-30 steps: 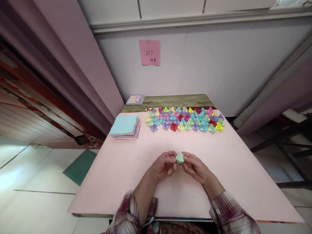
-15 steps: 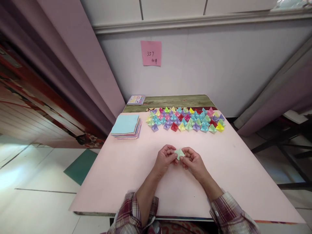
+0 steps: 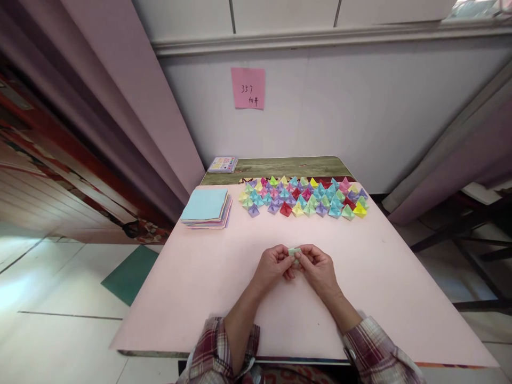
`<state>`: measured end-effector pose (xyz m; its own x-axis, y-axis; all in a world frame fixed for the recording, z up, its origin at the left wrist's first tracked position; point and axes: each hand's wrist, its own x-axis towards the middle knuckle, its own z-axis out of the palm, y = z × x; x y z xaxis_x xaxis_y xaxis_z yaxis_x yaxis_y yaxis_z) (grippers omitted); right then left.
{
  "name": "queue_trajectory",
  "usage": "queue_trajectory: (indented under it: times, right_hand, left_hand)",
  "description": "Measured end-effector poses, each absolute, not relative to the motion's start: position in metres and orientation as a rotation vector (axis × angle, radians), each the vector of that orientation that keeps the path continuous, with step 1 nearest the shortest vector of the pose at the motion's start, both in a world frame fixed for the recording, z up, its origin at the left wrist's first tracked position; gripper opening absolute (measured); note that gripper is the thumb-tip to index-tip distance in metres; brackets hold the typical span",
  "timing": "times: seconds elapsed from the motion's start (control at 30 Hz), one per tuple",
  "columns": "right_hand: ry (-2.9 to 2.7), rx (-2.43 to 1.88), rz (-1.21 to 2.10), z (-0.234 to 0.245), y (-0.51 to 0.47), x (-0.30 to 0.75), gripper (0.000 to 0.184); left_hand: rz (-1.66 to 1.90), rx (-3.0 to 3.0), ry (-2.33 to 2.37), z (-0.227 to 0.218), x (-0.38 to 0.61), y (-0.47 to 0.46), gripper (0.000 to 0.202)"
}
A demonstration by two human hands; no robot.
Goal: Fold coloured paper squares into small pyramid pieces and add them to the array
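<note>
My left hand point(image 3: 273, 265) and my right hand point(image 3: 319, 268) meet over the middle of the pink table point(image 3: 200, 282). Both pinch a small pale green folded paper piece point(image 3: 295, 252) between their fingertips, and most of it is hidden by my fingers. Beyond my hands, several folded paper shapes in many colours point(image 3: 304, 197) lie in rows near the far edge. A stack of coloured paper squares point(image 3: 207, 207), light blue on top, lies to the left of those rows.
A small packet of paper point(image 3: 222, 164) rests on a wooden surface point(image 3: 288, 166) behind the pink table. A pink note point(image 3: 248, 88) is stuck on the wall. A green sheet point(image 3: 130, 274) lies on the floor at the left.
The green paper piece showed as a wider pointed shape between my fingers; now it is squeezed flatter and mostly covered. My hands have stayed in nearly the same place.
</note>
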<state>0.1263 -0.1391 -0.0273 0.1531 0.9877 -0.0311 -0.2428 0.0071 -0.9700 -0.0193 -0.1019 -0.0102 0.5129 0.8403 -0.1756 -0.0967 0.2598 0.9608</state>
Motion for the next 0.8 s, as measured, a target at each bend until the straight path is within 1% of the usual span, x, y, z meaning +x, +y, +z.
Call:
queue_trajectory:
  times: [0.1, 0.27, 0.4, 0.57, 0.7, 0.8]
  right_hand:
    - [-0.998, -1.117, 1.180, -0.026, -0.140, 0.128, 0.024]
    - [-1.195, -1.140, 0.978, -0.025, -0.141, 0.130, 0.013]
    - [-1.338, -1.140, 0.842, -0.026, -0.142, 0.132, 0.019]
    - [-1.394, -1.091, 0.797, -0.024, -0.145, 0.136, 0.025]
    - [-1.412, -1.069, 0.812, -0.022, -0.146, 0.137, 0.025]
    - [-1.390, -1.148, 0.783, -0.024, -0.144, 0.135, 0.018]
  left_hand:
    - [0.671, 1.117, 0.778, -0.009, -0.022, -0.100, 0.035]
    - [0.627, 1.057, 0.735, -0.004, -0.024, -0.100, 0.030]
    - [0.661, 0.946, 0.745, -0.001, -0.023, -0.101, 0.028]
    - [0.671, 0.872, 0.703, -0.003, -0.023, -0.104, 0.027]
    - [0.693, 0.869, 0.670, -0.006, -0.022, -0.105, 0.023]
    - [0.702, 0.899, 0.664, -0.005, -0.023, -0.107, 0.022]
